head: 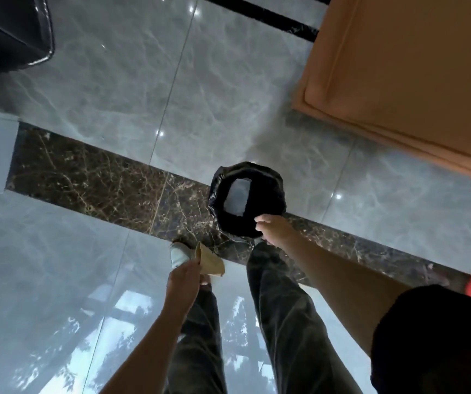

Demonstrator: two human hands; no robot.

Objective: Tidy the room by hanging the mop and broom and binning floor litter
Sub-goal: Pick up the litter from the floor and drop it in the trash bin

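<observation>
head view: left hand (184, 280) pinches a tan paper scrap (210, 263) between thumb and curled fingers. the scrap is above the white shoe (178, 254), short of the bin. right hand (274, 228) is at the near rim of the black-lined bin (217, 183); i cannot tell whether it grips the rim or only rests there. risks, my judgement: an early release drops the scrap on the glossy floor (115, 81); light paper may drift past the mouth; a tug at the rim may tip the bin.
</observation>
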